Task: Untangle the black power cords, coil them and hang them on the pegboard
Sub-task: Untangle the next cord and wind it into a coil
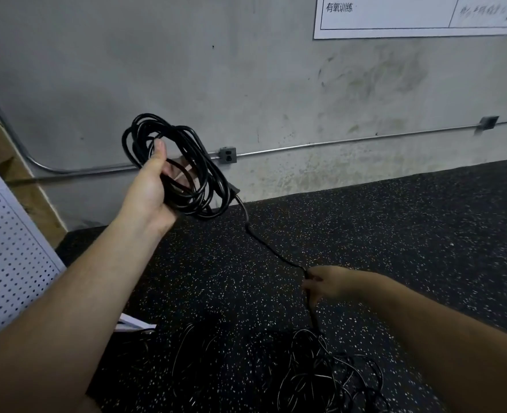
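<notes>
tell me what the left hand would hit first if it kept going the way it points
Probably the grey wall, near the metal pipe; the left hand carries its cord coil along. Depth is unclear.

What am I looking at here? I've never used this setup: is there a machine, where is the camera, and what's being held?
No machine here: a person works with two bare hands. The single picture comes from a camera worn on the head, looking forward and down. The left hand holds a coil of black cord raised before the wall. From the coil one strand runs down to the right hand, whose grip pinches it. Below, a loose tangle of cords lies on the speckled black floor. The white pegboard stands at the left edge.
</notes>
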`<state>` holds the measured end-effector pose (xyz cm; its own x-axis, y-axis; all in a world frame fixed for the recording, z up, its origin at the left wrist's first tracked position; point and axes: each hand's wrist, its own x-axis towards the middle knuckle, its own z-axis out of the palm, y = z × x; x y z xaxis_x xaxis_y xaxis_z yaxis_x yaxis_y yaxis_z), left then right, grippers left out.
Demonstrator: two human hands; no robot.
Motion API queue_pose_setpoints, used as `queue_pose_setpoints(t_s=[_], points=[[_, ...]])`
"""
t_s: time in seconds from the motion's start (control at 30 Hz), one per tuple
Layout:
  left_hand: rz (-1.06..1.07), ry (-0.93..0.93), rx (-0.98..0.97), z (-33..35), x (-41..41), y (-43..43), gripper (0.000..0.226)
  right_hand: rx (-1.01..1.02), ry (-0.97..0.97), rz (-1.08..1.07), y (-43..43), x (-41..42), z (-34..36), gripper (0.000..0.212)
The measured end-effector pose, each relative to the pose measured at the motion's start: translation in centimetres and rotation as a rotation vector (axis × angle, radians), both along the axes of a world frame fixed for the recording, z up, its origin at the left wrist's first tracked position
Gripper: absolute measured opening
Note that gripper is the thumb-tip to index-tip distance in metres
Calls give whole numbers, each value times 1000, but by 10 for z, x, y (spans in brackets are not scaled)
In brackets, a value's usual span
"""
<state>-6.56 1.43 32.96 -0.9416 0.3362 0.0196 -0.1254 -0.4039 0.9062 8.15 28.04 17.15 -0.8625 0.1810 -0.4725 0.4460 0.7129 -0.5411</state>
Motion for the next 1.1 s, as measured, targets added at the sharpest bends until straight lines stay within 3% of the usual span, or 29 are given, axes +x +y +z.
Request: queue_pose_setpoints(t_s=[0.2,0.33,0.47,0.53,0.63,0.77,0.9,1.1], points=[[180,29,-95,-11,-7,0,57,-61,357,-83,-17,-12,41,23],[217,130,-256,-21,-7,8,29,-97,517,-99,-27,-10,76,26],[135,220,-438,-33,-5,14,21,-496,742,-259,-43,-7,105,24],[69,197,-473,-38,2,18,22,-669,780,-293,-52,-7,116,25],[13,213,-495,-47,13,30,26,-684,764,-284,-69,-7,127,21],[-74,265,-546,-55,30,41,30,-856,763,-305,-90,-11,134,15],[-224,223,-443,-57,43,45,24,-795,836,-346,-94,-13,138,18],[-472,155,-302,-50,52,43,42,-574,935,-384,-90,-11,145,21]])
